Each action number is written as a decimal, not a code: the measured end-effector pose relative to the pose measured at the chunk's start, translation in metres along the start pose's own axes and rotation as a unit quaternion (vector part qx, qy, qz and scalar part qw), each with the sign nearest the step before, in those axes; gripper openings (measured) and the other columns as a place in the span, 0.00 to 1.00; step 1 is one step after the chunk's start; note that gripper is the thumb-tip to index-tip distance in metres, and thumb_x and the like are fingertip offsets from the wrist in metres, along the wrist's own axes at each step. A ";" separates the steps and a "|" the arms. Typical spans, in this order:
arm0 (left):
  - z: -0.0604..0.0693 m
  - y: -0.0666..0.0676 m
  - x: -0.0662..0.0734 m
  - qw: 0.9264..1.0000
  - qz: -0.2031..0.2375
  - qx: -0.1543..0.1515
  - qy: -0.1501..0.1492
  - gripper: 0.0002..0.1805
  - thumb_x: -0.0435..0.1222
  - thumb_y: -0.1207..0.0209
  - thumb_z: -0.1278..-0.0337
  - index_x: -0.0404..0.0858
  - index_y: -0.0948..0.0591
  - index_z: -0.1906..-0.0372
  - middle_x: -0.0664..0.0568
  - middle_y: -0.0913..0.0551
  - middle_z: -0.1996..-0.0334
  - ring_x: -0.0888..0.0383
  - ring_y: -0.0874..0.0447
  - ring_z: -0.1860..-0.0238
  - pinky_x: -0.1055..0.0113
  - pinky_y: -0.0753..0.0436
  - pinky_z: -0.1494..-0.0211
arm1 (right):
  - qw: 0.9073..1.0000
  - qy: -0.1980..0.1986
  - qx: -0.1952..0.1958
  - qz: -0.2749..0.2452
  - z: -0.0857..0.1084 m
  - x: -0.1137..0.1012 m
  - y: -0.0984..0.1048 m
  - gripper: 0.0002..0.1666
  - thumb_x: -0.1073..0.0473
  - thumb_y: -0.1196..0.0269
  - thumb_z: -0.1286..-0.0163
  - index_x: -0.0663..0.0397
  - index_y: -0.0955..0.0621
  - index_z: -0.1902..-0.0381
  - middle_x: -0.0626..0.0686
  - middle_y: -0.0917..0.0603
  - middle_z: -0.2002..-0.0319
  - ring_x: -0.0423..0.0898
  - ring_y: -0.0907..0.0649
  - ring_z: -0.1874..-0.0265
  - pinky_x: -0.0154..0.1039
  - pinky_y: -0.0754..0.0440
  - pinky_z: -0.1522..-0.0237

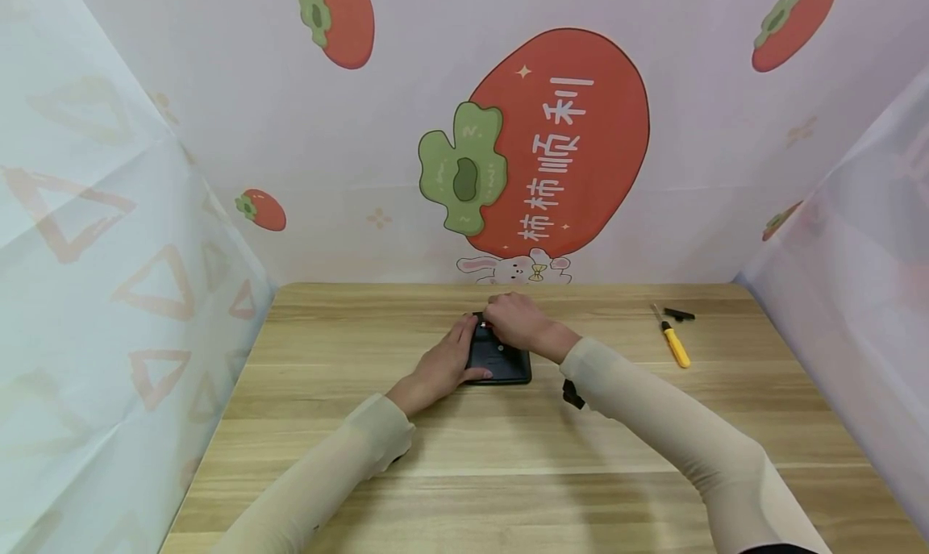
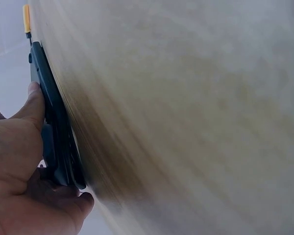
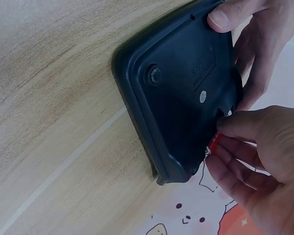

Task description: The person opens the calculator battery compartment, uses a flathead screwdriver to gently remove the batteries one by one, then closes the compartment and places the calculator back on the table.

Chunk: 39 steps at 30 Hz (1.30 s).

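A dark, flat device [image 1: 508, 367] lies on the wooden table, its underside with a round foot and a small pale sticker facing up [image 3: 179, 93]. My left hand [image 1: 444, 362] holds its left side, thumb on the near edge and fingers along the far part; in the left wrist view the hand [image 2: 19, 156] grips the device [image 2: 54, 98] by its edge. Thumb and fingers of my right hand [image 1: 524, 322] pinch a small red cylinder, seemingly a battery [image 3: 214, 142], at the device's far edge. The right wrist view shows this hand [image 3: 264, 152] close up; the cylinder is partly hidden by the fingers.
On the table [image 1: 464, 506] at the right lie a yellow-handled screwdriver [image 1: 676, 347] and a small black piece [image 1: 679, 314]. A black object [image 1: 572, 393] shows under the right sleeve. A printed wall sheet [image 1: 327, 135] stands behind the table's back edge.
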<state>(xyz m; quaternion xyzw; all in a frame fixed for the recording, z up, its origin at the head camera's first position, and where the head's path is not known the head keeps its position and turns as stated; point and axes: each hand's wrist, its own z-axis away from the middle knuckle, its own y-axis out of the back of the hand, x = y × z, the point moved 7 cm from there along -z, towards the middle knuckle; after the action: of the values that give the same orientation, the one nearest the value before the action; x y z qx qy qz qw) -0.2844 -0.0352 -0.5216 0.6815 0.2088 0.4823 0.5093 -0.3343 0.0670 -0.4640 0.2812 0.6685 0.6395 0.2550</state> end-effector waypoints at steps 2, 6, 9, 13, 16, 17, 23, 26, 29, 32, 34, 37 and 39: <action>0.000 0.000 0.000 1.000 0.000 0.003 -0.002 0.56 0.54 0.32 0.33 0.30 0.48 0.16 0.33 0.46 0.17 0.40 0.38 0.20 0.49 0.25 0.26 | 1.000 0.001 -0.002 -0.004 -0.001 0.000 0.001 0.05 0.66 0.32 0.27 0.54 0.11 0.64 0.55 0.15 0.67 0.53 0.14 0.69 0.48 0.13 0.65; 0.000 0.001 0.001 1.000 -0.001 0.002 -0.001 0.56 0.55 0.32 0.33 0.30 0.48 0.16 0.34 0.45 0.18 0.40 0.39 0.19 0.49 0.25 0.25 | 1.000 0.003 -0.013 -0.013 -0.002 0.001 0.001 0.05 0.65 0.32 0.27 0.54 0.11 0.63 0.54 0.14 0.67 0.51 0.14 0.68 0.47 0.13 0.63; 0.000 0.001 0.001 1.000 0.000 0.005 -0.003 0.56 0.54 0.32 0.33 0.30 0.48 0.16 0.33 0.45 0.18 0.40 0.38 0.20 0.49 0.24 0.26 | 1.000 0.006 -0.022 -0.016 -0.004 0.001 0.002 0.04 0.65 0.32 0.26 0.55 0.10 0.62 0.54 0.13 0.66 0.50 0.14 0.67 0.46 0.12 0.62; 0.000 0.000 0.000 1.000 0.003 0.012 -0.010 0.55 0.53 0.31 0.33 0.28 0.47 0.17 0.32 0.44 0.18 0.39 0.37 0.21 0.48 0.23 0.27 | 0.999 0.017 -0.027 -0.029 -0.006 0.001 0.002 0.04 0.66 0.32 0.26 0.56 0.10 0.61 0.55 0.13 0.66 0.50 0.13 0.66 0.46 0.12 0.60; 0.000 0.000 0.000 1.000 0.004 0.012 -0.011 0.55 0.53 0.32 0.32 0.28 0.48 0.17 0.32 0.44 0.18 0.39 0.37 0.20 0.48 0.24 0.26 | 0.998 0.027 -0.036 -0.048 -0.008 0.001 0.003 0.04 0.68 0.32 0.27 0.58 0.11 0.61 0.56 0.12 0.66 0.51 0.13 0.65 0.46 0.11 0.59; 0.000 0.000 0.000 1.000 0.004 0.011 -0.010 0.55 0.53 0.32 0.32 0.28 0.48 0.17 0.32 0.45 0.18 0.39 0.38 0.20 0.48 0.24 0.26 | 0.997 0.028 -0.041 -0.054 -0.009 0.001 0.004 0.03 0.68 0.32 0.27 0.59 0.11 0.61 0.56 0.12 0.65 0.50 0.13 0.65 0.46 0.11 0.58; -0.001 0.002 0.001 1.000 -0.003 -0.003 0.005 0.56 0.55 0.33 0.32 0.29 0.49 0.16 0.33 0.47 0.17 0.42 0.41 0.18 0.50 0.27 0.24 | 0.993 0.017 -0.083 -0.076 -0.012 0.005 0.003 0.05 0.70 0.30 0.31 0.60 0.12 0.59 0.56 0.12 0.64 0.50 0.15 0.64 0.46 0.12 0.56; -0.001 0.001 0.001 1.000 -0.004 -0.007 0.011 0.57 0.55 0.33 0.32 0.30 0.50 0.15 0.35 0.48 0.16 0.42 0.42 0.18 0.51 0.27 0.23 | 0.992 0.008 -0.096 -0.077 -0.013 0.007 0.002 0.06 0.69 0.29 0.32 0.59 0.12 0.58 0.55 0.13 0.63 0.50 0.15 0.63 0.47 0.12 0.56; -0.002 0.001 0.000 1.000 -0.001 -0.004 0.011 0.57 0.55 0.33 0.32 0.30 0.49 0.16 0.34 0.47 0.16 0.42 0.41 0.18 0.50 0.27 0.24 | 0.992 0.006 -0.097 -0.076 -0.014 0.008 0.001 0.06 0.68 0.27 0.33 0.59 0.13 0.58 0.55 0.13 0.63 0.50 0.15 0.63 0.46 0.12 0.56; -0.002 0.000 -0.001 1.000 0.002 -0.004 0.009 0.57 0.55 0.32 0.33 0.30 0.49 0.16 0.33 0.47 0.17 0.41 0.41 0.18 0.50 0.27 0.24 | 0.992 0.002 -0.098 -0.077 -0.014 0.009 0.000 0.07 0.67 0.27 0.32 0.58 0.13 0.57 0.54 0.13 0.62 0.48 0.16 0.63 0.45 0.13 0.56; -0.002 -0.001 -0.001 1.000 0.000 -0.005 0.011 0.57 0.55 0.32 0.33 0.30 0.49 0.16 0.33 0.47 0.17 0.41 0.42 0.18 0.50 0.27 0.24 | 0.992 -0.003 -0.100 -0.080 -0.013 0.009 0.000 0.07 0.66 0.27 0.31 0.57 0.13 0.57 0.53 0.13 0.62 0.48 0.16 0.63 0.45 0.13 0.56; -0.001 0.000 -0.001 1.000 0.001 -0.005 0.014 0.57 0.55 0.32 0.33 0.30 0.49 0.16 0.34 0.47 0.17 0.41 0.42 0.18 0.50 0.26 0.24 | 0.991 -0.009 -0.102 -0.081 -0.012 0.009 -0.002 0.07 0.65 0.27 0.31 0.57 0.13 0.56 0.53 0.14 0.62 0.47 0.16 0.64 0.44 0.13 0.57; -0.001 0.000 0.000 1.000 -0.001 -0.006 0.016 0.57 0.55 0.32 0.34 0.31 0.49 0.15 0.35 0.47 0.16 0.42 0.42 0.18 0.50 0.26 0.24 | 0.991 -0.010 -0.102 -0.081 -0.012 0.010 -0.002 0.06 0.65 0.27 0.31 0.57 0.13 0.57 0.52 0.14 0.63 0.47 0.17 0.65 0.44 0.13 0.57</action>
<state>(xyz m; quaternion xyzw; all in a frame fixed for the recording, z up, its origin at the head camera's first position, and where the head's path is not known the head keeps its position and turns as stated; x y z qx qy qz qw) -0.2857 -0.0346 -0.5221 0.6703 0.2146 0.4937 0.5108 -0.3494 0.0653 -0.4653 0.2052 0.6179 0.6786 0.3400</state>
